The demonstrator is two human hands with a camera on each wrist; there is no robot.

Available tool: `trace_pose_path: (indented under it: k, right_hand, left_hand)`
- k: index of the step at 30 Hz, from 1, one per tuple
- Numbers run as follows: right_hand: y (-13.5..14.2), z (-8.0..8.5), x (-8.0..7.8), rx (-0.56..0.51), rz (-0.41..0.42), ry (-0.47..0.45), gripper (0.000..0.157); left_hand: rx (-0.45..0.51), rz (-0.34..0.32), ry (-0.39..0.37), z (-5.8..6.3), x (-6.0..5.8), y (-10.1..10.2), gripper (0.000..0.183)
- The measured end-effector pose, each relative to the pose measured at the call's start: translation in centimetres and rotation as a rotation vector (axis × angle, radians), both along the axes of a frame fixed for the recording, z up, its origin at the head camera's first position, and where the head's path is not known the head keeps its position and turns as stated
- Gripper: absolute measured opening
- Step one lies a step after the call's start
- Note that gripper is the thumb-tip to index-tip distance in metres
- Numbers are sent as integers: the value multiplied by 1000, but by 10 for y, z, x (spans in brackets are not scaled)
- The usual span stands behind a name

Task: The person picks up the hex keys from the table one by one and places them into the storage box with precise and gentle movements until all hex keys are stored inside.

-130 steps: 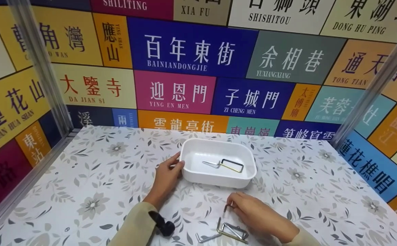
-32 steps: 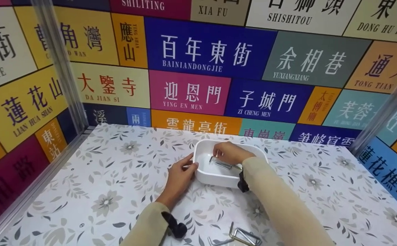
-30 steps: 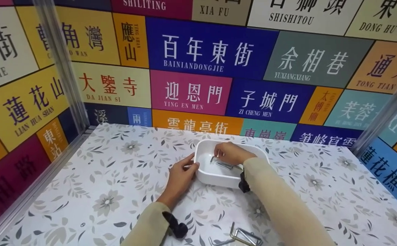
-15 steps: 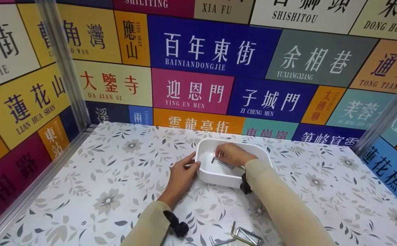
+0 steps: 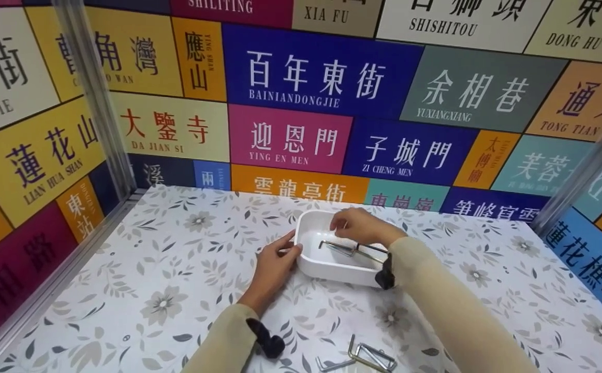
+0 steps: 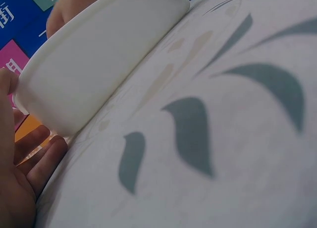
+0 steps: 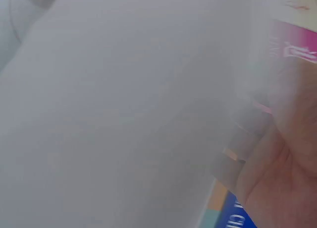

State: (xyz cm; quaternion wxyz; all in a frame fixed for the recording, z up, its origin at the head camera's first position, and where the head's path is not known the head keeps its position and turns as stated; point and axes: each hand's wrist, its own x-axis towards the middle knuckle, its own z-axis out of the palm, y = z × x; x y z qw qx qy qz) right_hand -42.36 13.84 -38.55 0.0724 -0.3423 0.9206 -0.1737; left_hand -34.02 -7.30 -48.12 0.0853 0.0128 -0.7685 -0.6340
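A white oblong tub [image 5: 332, 271] with rounded corners stands on the table. My left hand [image 5: 274, 265] grips its left end, thumb at the rim; the left wrist view shows the other fingers against the tub's outer wall [image 6: 94, 64]. Inside the tub lie several L-shaped hex keys [image 5: 341, 249], silver, dark and brass-coloured. Over them, inside the rim, hovers my right hand [image 5: 364, 226], fingers loosely bent and holding nothing. Pale haze fills most of the right wrist view, with the right palm [image 7: 292, 153] at its edge.
Several more hex keys [image 5: 365, 358] lie crossed on the floral tablecloth [image 5: 197, 290] near the front edge. Behind the table rises a wall of coloured sign panels [image 5: 311, 72], with a metal post [image 5: 99, 103] at the left corner.
My right hand carried a hex key from the table pile into the tub, has let go of it, and has lifted slightly rightward. The left hand stays at the tub's end.
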Motion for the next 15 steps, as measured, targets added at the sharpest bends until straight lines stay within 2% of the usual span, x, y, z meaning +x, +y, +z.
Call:
trace_pose_path:
  k: [4, 7, 12, 15]
  right_hand:
    - [11, 19, 15, -40, 43, 30, 15]
    - [17, 29, 35, -41, 100, 81, 15]
    - [22, 36, 83, -70, 165, 173, 14]
    - [24, 37, 115, -93, 154, 184, 13]
  left_hand:
    - [8, -2, 10, 0, 1, 0, 50]
    - [6, -5, 1, -1, 2, 0, 51]
    - [-27, -11, -13, -1, 3, 0, 51]
    - [-42, -5, -32, 1, 3, 0, 52]
